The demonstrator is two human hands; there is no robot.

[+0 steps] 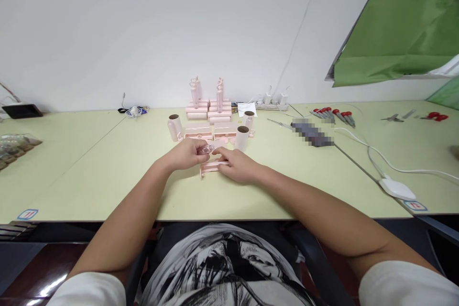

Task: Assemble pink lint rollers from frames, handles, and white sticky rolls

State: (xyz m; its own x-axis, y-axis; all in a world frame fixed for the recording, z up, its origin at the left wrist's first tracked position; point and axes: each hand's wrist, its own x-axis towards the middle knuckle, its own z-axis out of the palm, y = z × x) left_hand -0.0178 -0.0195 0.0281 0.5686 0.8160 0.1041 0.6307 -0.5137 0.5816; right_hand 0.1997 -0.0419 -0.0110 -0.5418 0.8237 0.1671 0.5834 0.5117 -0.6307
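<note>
My left hand (188, 154) is closed around a small clear, pink-tinted bottle (206, 150), its end pointing right. From the other side my right hand (238, 166) reaches in, the index finger close to the bottle's end and apart from the thumb. Below the fingers lies a pale pink, open tray-like case (210, 168); the right thumb lies over it, and whether it presses on the case I cannot tell. The right hand's other fingers are partly hidden. Just behind the hands are pink cases with clear lids (198, 129).
White-pink cylinders with brown insides, one at the left (175, 127) and one at the right (242, 138), flank the cases. Stacked pink cases (209, 111) bear upright bottles. Rightward lie a pixelated dark object (311, 133), red-capped markers (324, 114) and a white cable (390, 169).
</note>
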